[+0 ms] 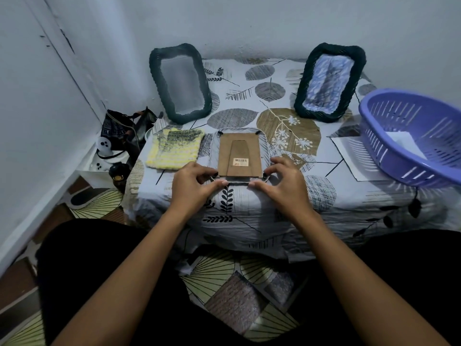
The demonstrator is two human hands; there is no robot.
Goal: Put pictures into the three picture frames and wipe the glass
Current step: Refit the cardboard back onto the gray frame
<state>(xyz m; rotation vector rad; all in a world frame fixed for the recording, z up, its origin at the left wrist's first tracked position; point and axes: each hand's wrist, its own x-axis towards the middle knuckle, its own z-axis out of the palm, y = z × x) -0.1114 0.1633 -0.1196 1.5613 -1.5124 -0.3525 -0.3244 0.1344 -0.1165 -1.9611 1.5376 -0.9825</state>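
Observation:
A picture frame lies face down on the leaf-patterned cloth, its brown cardboard back with a barcode sticker facing up. My left hand pinches its near left corner and my right hand pinches its near right corner, thumbs along the near edge. Two dark woven frames stand against the wall: the left frame shows only grey glass, the right frame holds a blue-white picture. A yellow and grey knitted cloth lies just left of the face-down frame.
A purple plastic basket with white paper inside sits at the right, resting on a white sheet. Bags and small items crowd the floor corner at the left. My dark-clothed legs sit below the table's front edge.

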